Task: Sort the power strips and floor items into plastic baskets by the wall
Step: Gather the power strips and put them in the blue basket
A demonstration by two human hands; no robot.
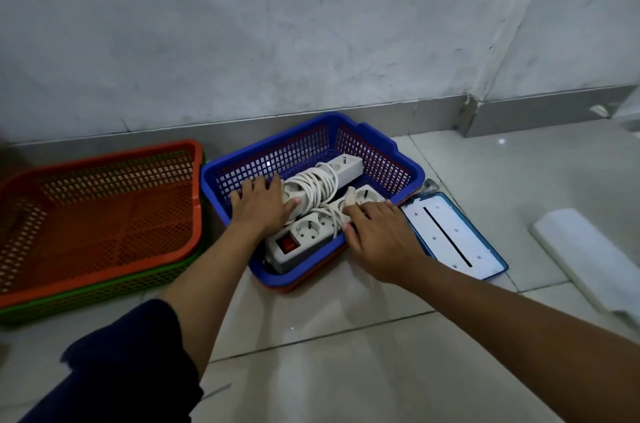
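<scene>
On the left stands the empty orange basket [100, 214], stacked on a green one. My left hand [261, 206] lies flat and unclenched on the cord-wrapped power strip [323, 180] in the blue basket [410, 168]; my right hand [379, 235], fingers curled on the nearer switched power strip [311, 235], whose long axis runs from near-left to far-right. Right of it, on the floor, lie a blue-edged white panel [453, 235] and a white foam piece [585, 256], nearer to my right hand.
</scene>
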